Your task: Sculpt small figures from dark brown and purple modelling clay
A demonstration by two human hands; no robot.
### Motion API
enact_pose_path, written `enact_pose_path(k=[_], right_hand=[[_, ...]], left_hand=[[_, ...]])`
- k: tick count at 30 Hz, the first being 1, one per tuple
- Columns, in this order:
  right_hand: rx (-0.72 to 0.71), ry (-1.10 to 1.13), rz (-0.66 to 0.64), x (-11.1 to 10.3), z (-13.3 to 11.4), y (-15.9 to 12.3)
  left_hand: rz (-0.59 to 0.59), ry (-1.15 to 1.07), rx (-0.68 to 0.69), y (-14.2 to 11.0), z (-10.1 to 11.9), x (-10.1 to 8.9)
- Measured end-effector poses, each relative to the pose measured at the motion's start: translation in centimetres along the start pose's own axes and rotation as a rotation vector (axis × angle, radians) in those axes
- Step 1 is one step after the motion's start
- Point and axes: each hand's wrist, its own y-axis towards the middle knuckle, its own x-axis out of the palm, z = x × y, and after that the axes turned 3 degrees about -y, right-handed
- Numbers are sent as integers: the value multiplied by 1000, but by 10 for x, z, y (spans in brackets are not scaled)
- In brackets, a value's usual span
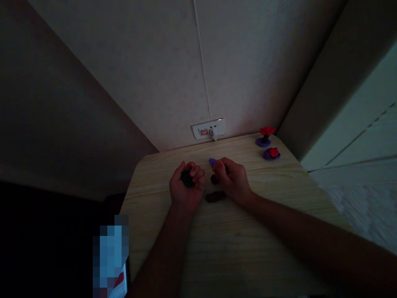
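Note:
My left hand (187, 186) is turned palm up, its fingers curled around a black lump (187, 178) that looks like modelling clay. Just to its right, my right hand (234, 178) is closed in a pinch above the table; what its fingers hold, if anything, is hidden. A purple piece (212, 162) shows at the right fingertips, and I cannot tell whether it is gripped or lies behind them. Below those fingers sits a small dark reddish lump (214, 179). A dark brown, elongated piece (215, 196) lies on the table between my wrists.
Two red flower-like shapes stand at the back right, a taller one (266, 131) and a low one (273, 152), both on purple bases. The wooden table (242, 248) meets a wall with a socket (207, 129) and plug. A lit screen (122, 283) is at the lower left.

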Motion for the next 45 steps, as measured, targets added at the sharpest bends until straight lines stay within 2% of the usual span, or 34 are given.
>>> enact_pose_path(k=[4,11,17,20,24,26,33,36,42,45], right_hand=[[24,55,51,0,3,3],[-5,53,73,1,10,4],[-39,-23,48,-5,-4,-2],[-110,-71,-21,-8,-12,-8],[-317,-200,-111,-8,-12,-10],[-370,-241,-131,-6,-9,-9],[-365,-346,-188,-4,-3,-7],[-332,-342,-158,-4,-2,-7],[-143,-258,-43,-7,-3,-7],[-120,-226,0,-8,-4,-7]], left_hand=[[21,-66,-12,1,-1,1],[129,-46,5,4,-5,1],[159,27,-28,5,-7,-1],[148,68,-59,5,-10,-1],[203,75,-33,6,-15,-2],[224,72,-26,7,-16,-1],[230,82,-44,7,-15,3],[226,83,-50,8,-15,1],[165,59,-28,7,-11,-3],[160,47,-24,6,-10,-3]])
